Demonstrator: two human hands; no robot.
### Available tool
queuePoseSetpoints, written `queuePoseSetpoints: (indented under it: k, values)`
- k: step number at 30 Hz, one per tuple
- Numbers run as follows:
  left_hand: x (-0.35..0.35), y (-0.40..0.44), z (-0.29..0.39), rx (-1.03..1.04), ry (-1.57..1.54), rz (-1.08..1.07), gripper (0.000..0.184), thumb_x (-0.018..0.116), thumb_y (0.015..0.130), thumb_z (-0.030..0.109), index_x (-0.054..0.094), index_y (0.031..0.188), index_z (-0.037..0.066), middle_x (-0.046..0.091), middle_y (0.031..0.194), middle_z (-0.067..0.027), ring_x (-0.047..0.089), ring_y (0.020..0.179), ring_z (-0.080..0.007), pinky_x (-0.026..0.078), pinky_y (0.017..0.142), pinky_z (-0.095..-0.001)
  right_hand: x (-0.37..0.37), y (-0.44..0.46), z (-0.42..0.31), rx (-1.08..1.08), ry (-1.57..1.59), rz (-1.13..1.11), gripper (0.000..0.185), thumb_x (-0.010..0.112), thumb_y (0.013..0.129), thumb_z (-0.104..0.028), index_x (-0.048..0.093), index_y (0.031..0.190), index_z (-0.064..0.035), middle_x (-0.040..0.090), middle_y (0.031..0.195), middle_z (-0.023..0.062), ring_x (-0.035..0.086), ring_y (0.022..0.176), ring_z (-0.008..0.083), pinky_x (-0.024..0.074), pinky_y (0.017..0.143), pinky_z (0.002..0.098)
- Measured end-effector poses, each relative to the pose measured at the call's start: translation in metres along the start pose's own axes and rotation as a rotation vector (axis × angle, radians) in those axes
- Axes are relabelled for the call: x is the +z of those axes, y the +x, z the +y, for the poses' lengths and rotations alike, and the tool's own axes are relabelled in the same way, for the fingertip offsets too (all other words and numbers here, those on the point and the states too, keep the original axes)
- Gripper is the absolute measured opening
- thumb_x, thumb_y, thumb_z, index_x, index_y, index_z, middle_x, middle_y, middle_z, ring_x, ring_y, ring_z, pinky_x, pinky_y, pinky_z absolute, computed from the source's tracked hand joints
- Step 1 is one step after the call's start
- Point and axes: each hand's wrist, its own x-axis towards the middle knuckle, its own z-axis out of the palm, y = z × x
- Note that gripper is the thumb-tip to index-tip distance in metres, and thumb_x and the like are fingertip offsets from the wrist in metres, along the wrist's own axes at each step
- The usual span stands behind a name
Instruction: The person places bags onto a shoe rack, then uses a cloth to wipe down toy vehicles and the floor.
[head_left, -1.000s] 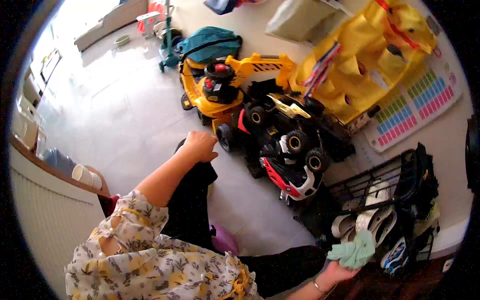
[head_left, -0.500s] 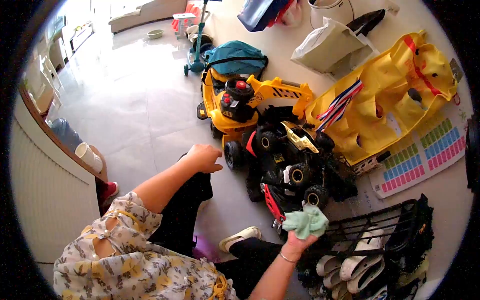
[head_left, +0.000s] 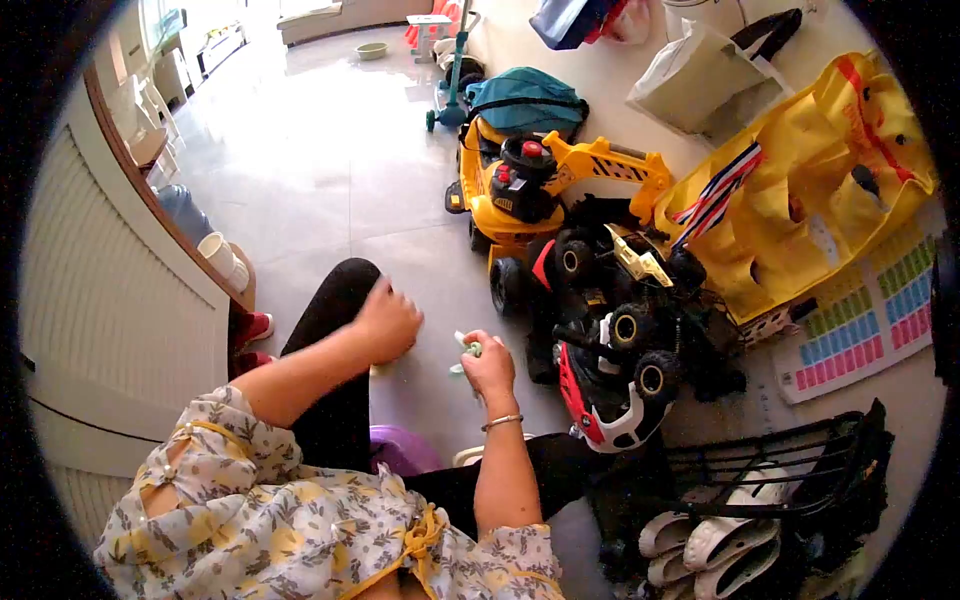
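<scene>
My right hand (head_left: 490, 368) is closed around a pale green cloth (head_left: 472, 349), with only small bits of it sticking out between the fingers. It hovers over the grey floor, left of the toy cars. My left hand (head_left: 390, 322) is above my bent knee and smeared by motion, so its fingers are not clear. To the right, a red and white toy car (head_left: 610, 420) lies tangled with a black toy vehicle with big wheels (head_left: 625, 330). Behind them stands a yellow ride-on toy excavator (head_left: 510, 205).
A black rack holds pale clogs (head_left: 735, 540) at lower right. A yellow hanging organizer (head_left: 800, 200) leans by the wall, near a white bag (head_left: 705, 85). A purple basin (head_left: 405, 450) is beside my legs. A louvered door (head_left: 120, 240) stands on the left.
My right hand has drawn back from the toy cars to the left, and the cloth, spread out before, is now bunched in it. My left hand has moved slightly down. The view has shifted.
</scene>
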Motion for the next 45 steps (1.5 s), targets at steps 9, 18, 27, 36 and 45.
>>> queuePoseSetpoints:
  k: [9,18,27,36,45]
  values:
    - [0.228,-0.059,0.126,0.691,-0.419,-0.388,0.052,0.052,0.086,0.033,0.041,0.135,0.016,0.045,0.131,-0.0151,0.047,0.119,-0.0299,0.046,0.087,-0.0479,-0.061,-0.021,0.015,0.170,-0.038,0.249,0.031,0.063,0.070,-0.014,0.060,0.100,-0.0128,0.058,0.094,0.0157,0.058,0.087,0.0356,0.0481,0.075,0.0441]
    - [0.226,-0.058,0.137,1.227,-0.214,0.262,0.060,0.046,0.084,0.037,0.033,0.138,0.017,0.041,0.134,-0.0123,0.041,0.123,-0.0266,0.040,0.088,-0.0530,-0.014,-0.006,0.028,0.161,-0.136,-0.156,0.032,0.062,0.071,-0.016,0.061,0.104,-0.0144,0.058,0.099,0.0140,0.057,0.094,0.0343,0.0478,0.080,0.0438]
    - [0.218,-0.067,0.139,1.165,-0.070,0.163,0.061,0.040,0.087,0.037,0.026,0.144,0.017,0.024,0.147,-0.0150,0.034,0.130,-0.0320,0.033,0.093,-0.0645,-0.041,-0.001,0.010,0.179,-0.183,0.015,0.035,0.063,0.071,-0.012,0.058,0.106,-0.0100,0.056,0.099,0.0146,0.056,0.093,0.0347,0.0485,0.077,0.0449]
    - [0.224,-0.042,0.126,1.280,-0.044,0.133,0.056,0.039,0.088,0.032,0.036,0.137,0.005,0.020,0.146,-0.0208,0.026,0.133,-0.0361,0.029,0.098,-0.0638,-0.054,0.015,-0.054,-0.018,0.118,-0.121,0.047,0.068,0.067,-0.009,0.055,0.113,-0.0114,0.052,0.097,0.0105,0.054,0.090,0.0311,0.0487,0.073,0.0405]
    - [0.211,0.012,0.060,1.378,-0.250,-0.036,0.054,0.046,0.087,0.032,0.040,0.134,0.006,0.029,0.139,-0.0191,0.033,0.127,-0.0356,0.033,0.097,-0.0583,-0.050,0.125,-0.015,0.169,0.404,-0.172,0.048,0.068,0.067,-0.006,0.055,0.113,-0.0096,0.052,0.100,0.0125,0.055,0.091,0.0316,0.0482,0.077,0.0395]
